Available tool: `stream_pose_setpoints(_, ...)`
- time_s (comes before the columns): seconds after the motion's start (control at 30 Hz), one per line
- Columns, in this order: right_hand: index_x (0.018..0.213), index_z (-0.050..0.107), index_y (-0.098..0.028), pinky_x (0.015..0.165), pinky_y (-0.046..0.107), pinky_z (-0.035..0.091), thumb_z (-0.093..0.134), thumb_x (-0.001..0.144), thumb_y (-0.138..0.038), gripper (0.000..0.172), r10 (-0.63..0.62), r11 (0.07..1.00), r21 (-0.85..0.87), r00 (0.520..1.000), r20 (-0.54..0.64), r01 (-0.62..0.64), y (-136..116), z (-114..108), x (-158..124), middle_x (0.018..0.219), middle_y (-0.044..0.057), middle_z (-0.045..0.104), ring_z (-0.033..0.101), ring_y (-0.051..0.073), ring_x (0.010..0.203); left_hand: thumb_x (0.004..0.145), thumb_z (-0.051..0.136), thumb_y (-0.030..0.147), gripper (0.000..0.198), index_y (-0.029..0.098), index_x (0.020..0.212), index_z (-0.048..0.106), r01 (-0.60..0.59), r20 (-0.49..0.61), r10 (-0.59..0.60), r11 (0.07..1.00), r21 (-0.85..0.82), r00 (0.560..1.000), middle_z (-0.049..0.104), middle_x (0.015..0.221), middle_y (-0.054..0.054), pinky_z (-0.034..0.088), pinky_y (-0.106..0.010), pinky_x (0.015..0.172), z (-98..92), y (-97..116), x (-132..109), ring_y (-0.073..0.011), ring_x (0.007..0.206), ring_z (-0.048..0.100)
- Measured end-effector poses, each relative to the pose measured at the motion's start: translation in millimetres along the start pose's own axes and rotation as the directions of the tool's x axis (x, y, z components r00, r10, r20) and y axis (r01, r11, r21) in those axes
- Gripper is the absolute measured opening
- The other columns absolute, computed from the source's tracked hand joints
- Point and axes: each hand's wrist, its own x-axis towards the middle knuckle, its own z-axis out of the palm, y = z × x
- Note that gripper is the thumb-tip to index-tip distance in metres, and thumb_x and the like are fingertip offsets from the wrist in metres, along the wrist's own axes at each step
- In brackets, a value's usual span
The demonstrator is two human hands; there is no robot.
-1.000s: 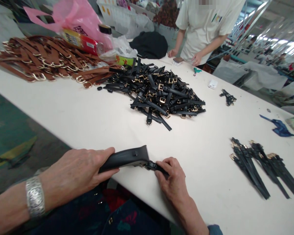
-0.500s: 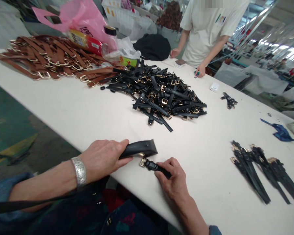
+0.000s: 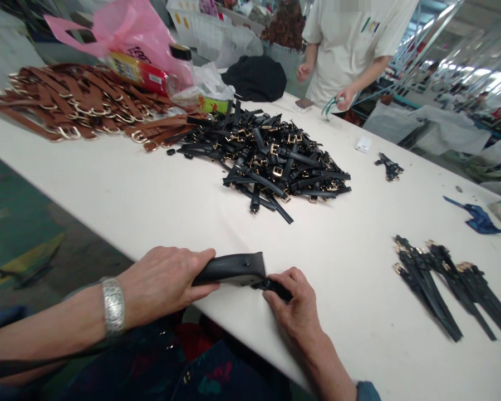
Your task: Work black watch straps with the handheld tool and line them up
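My left hand [image 3: 165, 284] is wrapped round the body of a black hair clipper [image 3: 234, 269], a curved hand tool with a small switch and a wide, flat head. The head points right. Between the thumb and fingers of my right hand [image 3: 296, 303] is a short black buckle strap [image 3: 279, 288]. The clipper's head is at the strap's buckle end and mostly covers it; whether they touch I cannot tell. Beyond my hands lies a big heap of black buckle straps [image 3: 292, 159] with gold-coloured buckles.
Bundled black straps [image 3: 430, 295] lie at the right of the white table [image 3: 150, 189]. Brown buckled belts [image 3: 79, 103], a pink plastic bag [image 3: 129, 28] and a lidded jar [image 3: 181, 61] are at the back left. Across the table stands a person in a white shirt [image 3: 342, 50].
My left hand has lowered the clipper and brought its head over the strap's buckle, which showed before. My right hand has barely moved. The person opposite has raised both hands a little.
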Motion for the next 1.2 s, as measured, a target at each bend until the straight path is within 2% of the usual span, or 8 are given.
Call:
stream_pose_setpoints(0.1, 0.11, 0.087, -0.024, 0.082, 0.036, 0.061, 0.08, 0.086, -0.015, 0.027, 0.009, 1.0, -0.011, 1.0, -0.025, -0.01, -2.4, 0.5, 0.2, 0.098, 0.006, 0.076, 0.075, 0.025, 0.092, 0.097, 0.06, 0.06, 0.043, 0.025, 0.114, 0.076, 0.019, -0.01, -0.018, 0.999, 0.034, 1.0, 0.085, 0.09, -0.014, 0.056, -0.044, 0.079, -3.4, 3.7, 14.5, -0.0385, 0.089, 0.082)
stream_pose_setpoints(0.23, 0.109, 0.085, -0.023, 0.085, 0.038, 0.061, 0.077, 0.09, -0.017, 0.022, -0.003, 1.0, -0.025, 0.999, -0.037, 0.002, -9.7, -1.4, -4.1, 0.102, 0.008, 0.077, 0.074, 0.026, 0.096, 0.098, 0.053, 0.065, 0.055, 0.021, 0.123, 0.075, 0.092, -0.044, -0.089, 0.994, 0.057, 0.995, 0.084, 0.094, -0.017, 0.052, -0.043, 0.076, -13.3, -13.6, 20.6, -0.0392, 0.089, 0.08)
stream_pose_setpoints(0.4, 0.108, 0.084, -0.025, 0.082, 0.038, 0.059, 0.07, 0.093, -0.012, 0.024, -0.105, 0.99, -0.1, 0.988, -0.109, 0.095, -14.8, -2.0, -14.7, 0.103, 0.008, 0.079, 0.075, 0.025, 0.093, 0.1, 0.052, 0.063, 0.046, 0.024, 0.114, 0.074, 0.137, -0.11, -0.131, 0.99, 0.045, 0.985, 0.076, 0.08, -0.007, 0.041, -0.036, 0.068, -28.6, -49.8, 13.3, -0.0276, 0.073, 0.072)
stream_pose_setpoints(0.5, 0.103, 0.082, -0.025, 0.075, 0.034, 0.058, 0.067, 0.096, -0.009, 0.023, -0.173, 0.981, -0.114, 0.971, -0.167, 0.155, -18.3, 2.2, -18.0, 0.095, 0.006, 0.077, 0.074, 0.023, 0.084, 0.099, 0.056, 0.066, 0.044, 0.026, 0.107, 0.073, 0.124, -0.178, -0.111, 0.99, 0.064, 0.978, 0.069, 0.073, -0.003, 0.035, -0.034, 0.067, -35.8, -56.8, 5.4, -0.0234, 0.067, 0.064)
stream_pose_setpoints(0.67, 0.102, 0.077, -0.024, 0.069, 0.031, 0.057, 0.064, 0.102, -0.008, 0.021, -0.301, 0.95, -0.152, 0.933, -0.198, 0.274, -23.9, 4.9, -19.9, 0.09, 0.005, 0.075, 0.073, 0.021, 0.078, 0.093, 0.061, 0.066, 0.042, 0.029, 0.107, 0.074, 0.036, -0.073, -0.036, 0.999, 0.0, 0.997, 0.077, 0.079, -0.009, 0.042, -0.041, 0.071, -35.1, -30.2, -8.1, -0.0314, 0.077, 0.072)
stream_pose_setpoints(0.87, 0.106, 0.069, -0.025, 0.074, 0.032, 0.06, 0.066, 0.1, -0.012, 0.015, -0.22, 0.975, -0.018, 0.957, -0.186, 0.221, -27.5, -0.8, -28.0, 0.092, 0.004, 0.076, 0.075, 0.022, 0.082, 0.093, 0.062, 0.058, 0.039, 0.027, 0.112, 0.077, -0.07, 0.068, 0.069, 0.998, 0.002, 0.995, 0.085, 0.092, -0.014, 0.048, -0.046, 0.075, -25.4, 3.3, -10.4, -0.0408, 0.089, 0.08)
stream_pose_setpoints(1.03, 0.1, 0.062, -0.026, 0.072, 0.032, 0.057, 0.064, 0.089, -0.008, 0.021, -0.12, 0.992, 0.019, 0.971, -0.209, 0.127, -32.1, 1.2, -33.1, 0.089, 0.003, 0.07, 0.069, 0.022, 0.081, 0.099, 0.061, 0.05, 0.03, 0.028, 0.112, 0.076, -0.179, 0.127, 0.172, 0.983, 0.045, 0.977, 0.088, 0.097, -0.012, 0.05, -0.045, 0.076, -21.9, 5.8, -14.3, -0.038, 0.09, 0.082)
stream_pose_setpoints(1.2, 0.107, 0.07, -0.024, 0.083, 0.036, 0.062, 0.068, 0.09, -0.008, 0.024, -0.101, 0.992, 0.065, 0.986, -0.134, 0.11, -28.9, -1.8, -32.8, 0.106, 0.009, 0.073, 0.072, 0.026, 0.098, 0.099, 0.063, 0.04, 0.02, 0.029, 0.111, 0.075, -0.235, 0.126, 0.223, 0.967, 0.098, 0.967, 0.085, 0.09, -0.008, 0.049, -0.044, 0.07, -21.2, 18.1, -18.1, -0.0353, 0.08, 0.08)
